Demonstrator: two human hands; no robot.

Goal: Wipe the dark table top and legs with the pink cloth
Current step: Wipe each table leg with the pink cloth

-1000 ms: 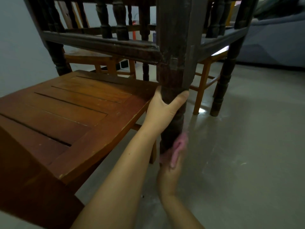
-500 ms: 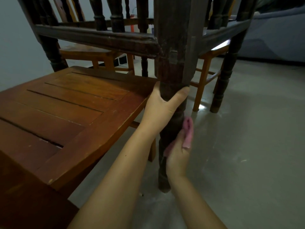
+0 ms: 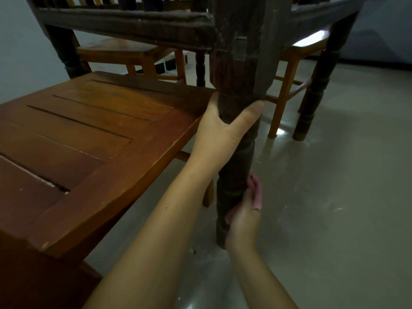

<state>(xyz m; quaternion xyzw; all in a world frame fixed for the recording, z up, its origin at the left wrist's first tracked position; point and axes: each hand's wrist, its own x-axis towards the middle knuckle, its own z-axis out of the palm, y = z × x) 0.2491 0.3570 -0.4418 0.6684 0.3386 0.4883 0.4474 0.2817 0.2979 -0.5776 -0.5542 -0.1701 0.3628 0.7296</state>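
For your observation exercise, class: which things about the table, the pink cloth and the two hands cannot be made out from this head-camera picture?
- Table top: cut off by the upper edge of the head view; only the rail and legs show.
- Pink cloth: mostly hidden by the right hand and the near leg.
- Left hand fingers: hidden behind that leg.
- Far side of the leg: faces away, so its cleanliness is unknowable.
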